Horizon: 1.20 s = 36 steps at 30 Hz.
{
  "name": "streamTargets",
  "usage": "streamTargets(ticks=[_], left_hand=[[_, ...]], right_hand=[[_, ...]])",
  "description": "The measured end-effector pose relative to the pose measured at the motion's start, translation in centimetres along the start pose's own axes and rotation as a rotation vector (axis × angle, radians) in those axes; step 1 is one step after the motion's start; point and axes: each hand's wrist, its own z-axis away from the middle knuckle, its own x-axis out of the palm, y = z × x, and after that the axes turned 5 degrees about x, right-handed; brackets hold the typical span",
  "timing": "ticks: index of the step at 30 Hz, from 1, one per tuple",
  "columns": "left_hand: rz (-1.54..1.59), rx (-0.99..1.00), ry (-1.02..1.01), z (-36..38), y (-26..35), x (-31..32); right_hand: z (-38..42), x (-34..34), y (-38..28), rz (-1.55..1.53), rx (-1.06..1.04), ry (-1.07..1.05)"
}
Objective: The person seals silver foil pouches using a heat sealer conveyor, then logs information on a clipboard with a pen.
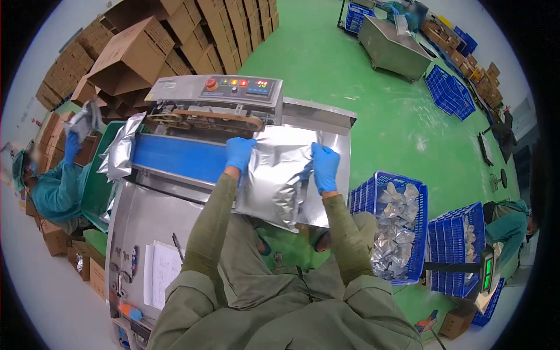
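A large silver foil bag [271,186] hangs in front of me, its top edge held at both corners. My left hand [239,153], in a blue glove, pinches the left corner beside the blue conveyor belt [181,156]. Opposite it, my right hand [325,166], gloved the same way, grips the right corner. The bag's top lies by the outer end of the band sealing machine [216,90], whose red and green displays are lit. Another foil bag [122,151] sits at the belt's far left end.
Blue baskets [421,233] holding foil bags stand at my right, near a scale display [487,274]. A notebook [162,274] and pen lie on the steel table [146,216]. At left, a co-worker [58,186] lifts a foil bag beside a green bin [96,192]. Cardboard boxes [131,55] are stacked behind.
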Motion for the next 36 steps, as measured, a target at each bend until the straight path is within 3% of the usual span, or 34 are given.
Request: streamTargets(ticks=[2,3,4,5,6,7,8,9,10,11,12,13,15,16,17,18,19,20,21,22,24,25,27,29,32,34,36], left_hand=[[-0.168,0.042,-0.092,-0.9,-0.8,-1.5],[0.002,-0.09,-0.064,-1.1,-0.5,-2.3],[-0.07,-0.009,-0.043,-1.4,-4.0,-1.7],[0.035,-0.06,-0.015,-1.4,-3.3,-3.4],[-0.102,-0.007,-0.078,-1.9,-8.1,-3.1],[-0.279,0.127,-0.15,-2.0,-12.5,-3.6],[-0.442,0.275,-0.172,-2.8,-18.0,-4.1],[-0.282,0.133,-0.181,-4.1,-17.8,-5.7],[0.035,-0.111,-0.134,-4.1,-16.3,-7.2],[0.278,-0.263,-0.061,-4.3,-16.1,-8.3],[0.404,-0.293,0.031,-3.9,-16.8,-10.1],[0.368,-0.36,-0.004,-2.8,-15.7,-12.8],[0.293,-0.491,-0.083,-0.4,-12.7,-18.3],[0.289,-0.35,0.004,2.2,-13.1,-19.8],[0.186,-0.543,0.098,4.5,-16.4,-22.0],[-0.269,-0.389,0.037,7.5,-11.7,-22.9],[-0.521,-0.033,0.015,11.7,-14.8,-25.1],[-0.268,-0.258,0.099,13.2,-8.8,-23.9],[-0.005,-0.474,0.186,15.2,-2.4,-22.5],[-0.054,-0.496,0.223,16.3,-1.3,-22.4],[-0.145,-0.554,0.318,19.1,-0.7,-22.4],[-0.14,-0.544,0.385,20.1,-0.4,-22.0],[-0.146,-0.53,0.342,20.5,1.2,-22.0],[-0.204,-0.457,0.304,20.0,4.3,-21.8],[-0.304,-0.289,0.356,21.4,5.6,-19.9],[-0.13,-0.152,0.333,22.0,7.5,-15.8],[0.117,-0.018,0.306,20.5,15.1,-8.9]], right_hand=[[0.1,1.6,0.0,-0.04,0.031,-0.012],[-0.2,2.2,0.5,0.0,0.01,-0.02],[-0.5,2.9,1.1,0.04,-0.006,-0.026],[0.0,4.1,0.8,-0.035,-0.01,-0.022],[-1.1,5.2,3.5,-0.178,0.019,-0.169],[-1.3,6.5,3.9,0.265,-0.503,-0.052],[-1.6,7.8,5.9,0.424,-0.583,-0.119],[-0.9,9.6,5.8,0.356,-0.904,0.238],[-1.2,11.2,6.3,0.471,-0.762,0.134],[-1.6,10.2,3.5,0.649,-0.583,-0.261],[1.6,5.7,-3.2,0.235,-0.121,-0.244],[3.6,0.9,-6.2,0.194,-0.011,-0.193],[5.2,-10.3,-5.3,0.167,0.084,-0.002],[5.0,-16.8,-0.9,0.221,0.046,0.184],[4.9,-23.2,3.6,0.276,0.021,0.372],[5.7,-29.5,3.9,0.42,0.249,0.522],[6.3,-35.6,10.8,0.631,0.292,0.494],[6.6,-40.0,17.2,0.827,0.455,0.442],[6.9,-42.7,22.8,0.861,0.483,0.35],[6.7,-44.0,27.4,0.892,0.508,0.256],[6.5,-43.2,33.6,0.946,0.313,0.371],[5.8,-42.8,34.5,0.969,0.207,0.423],[2.9,-43.1,35.2,0.951,0.255,0.35],[1.5,-41.6,32.1,0.934,0.262,0.195],[1.0,-42.6,22.7,1.064,0.054,0.064],[0.1,-40.7,13.7,1.093,-0.083,-0.049],[0.1,-37.4,3.1,1.095,-0.188,-0.193]])
